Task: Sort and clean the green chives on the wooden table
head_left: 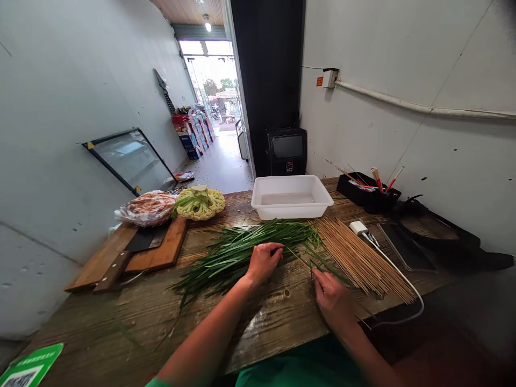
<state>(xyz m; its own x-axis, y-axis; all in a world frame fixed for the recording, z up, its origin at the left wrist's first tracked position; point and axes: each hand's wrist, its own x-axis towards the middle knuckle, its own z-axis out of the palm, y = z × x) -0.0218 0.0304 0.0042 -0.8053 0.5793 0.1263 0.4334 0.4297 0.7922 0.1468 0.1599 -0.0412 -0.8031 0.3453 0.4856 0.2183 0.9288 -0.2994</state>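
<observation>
A heap of long green chives [242, 247] lies across the middle of the wooden table [121, 317]. My left hand [264, 262] rests on the heap's right part with its fingers curled over a few stalks. My right hand [332, 295] is closed in a pinch, holding a thin bamboo skewer [299, 257] together with some chive stalks near the table's front. A large pile of bamboo skewers [358, 255] lies just right of both hands.
A white plastic tub [292, 200] stands behind the chives. At the left are a cutting board [161, 252] with a cleaver [133, 250], a wrapped bundle [147, 208] and a cauliflower [200, 203]. A black holder [368, 193], charger cable [387, 258] and tablet [405, 244] lie right.
</observation>
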